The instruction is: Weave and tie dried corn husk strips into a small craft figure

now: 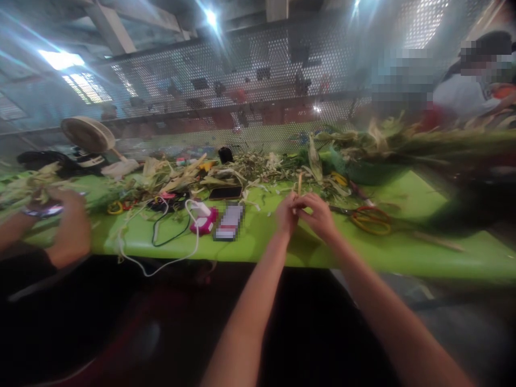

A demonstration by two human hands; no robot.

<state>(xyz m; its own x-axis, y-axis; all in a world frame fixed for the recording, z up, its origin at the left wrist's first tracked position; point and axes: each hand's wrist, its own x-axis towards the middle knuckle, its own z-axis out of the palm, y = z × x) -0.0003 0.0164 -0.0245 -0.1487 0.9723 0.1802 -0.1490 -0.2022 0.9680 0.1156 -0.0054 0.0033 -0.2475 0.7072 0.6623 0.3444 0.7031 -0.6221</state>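
Observation:
My left hand (286, 214) and my right hand (317, 216) meet above the front part of the green table (258, 252). Their fingers are pinched together around a thin yellowish strip (300, 183), which sticks up from between them. Its lower end is hidden by my fingers, and what it is made of is too small to tell. Just right of my right hand lie scissors with orange-yellow handles (371, 220), their blades pointing toward it. Dry corn husks (316, 161) and scraps are heaped beyond both hands.
Left of my hands are a lit phone (229, 223), a dark phone (226, 192), a pink power adapter (203, 221) and a looping white cable (177, 264). A co-worker's hands (70, 215) are at far left, near a fan (87, 134). A green basin (355, 164) holds husks.

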